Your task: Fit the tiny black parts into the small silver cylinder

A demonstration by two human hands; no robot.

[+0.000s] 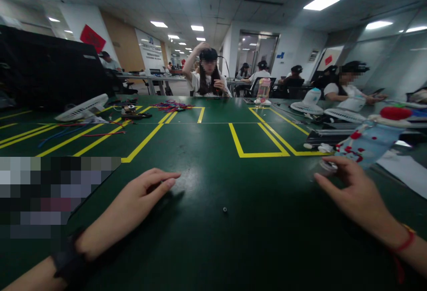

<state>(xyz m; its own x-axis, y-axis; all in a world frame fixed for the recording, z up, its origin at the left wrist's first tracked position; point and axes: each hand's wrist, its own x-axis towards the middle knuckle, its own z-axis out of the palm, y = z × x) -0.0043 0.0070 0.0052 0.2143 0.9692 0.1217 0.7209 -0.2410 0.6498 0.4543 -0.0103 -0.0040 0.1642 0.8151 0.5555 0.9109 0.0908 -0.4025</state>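
Over the green table (pixel 203 255), my left hand (pixel 142 195) is held with fingers stretched forward and thumb a little apart; nothing shows in it. To the right, my right hand (pixel 356 189) has its thumb and index finger around a small, clear-looking round container (pixel 322 171) with a silvery top, blurred and partly covered by the fingers. A tiny metal piece with a dark centre, like a nut (pixel 224 209), lies on the table between my hands. Close behind my right hand is a light-blue bag-like item (pixel 370 140) with red patterns.
Yellow tape lines (pixel 263 154) mark the tabletop. A wire pile (pixel 171 105), a white fan (pixel 83 109) and a pink bottle (pixel 263 91) stand farther off. More fans (pixel 307 104) and white paper (pixel 405 171) are at right. A person (pixel 208 75) sits opposite.
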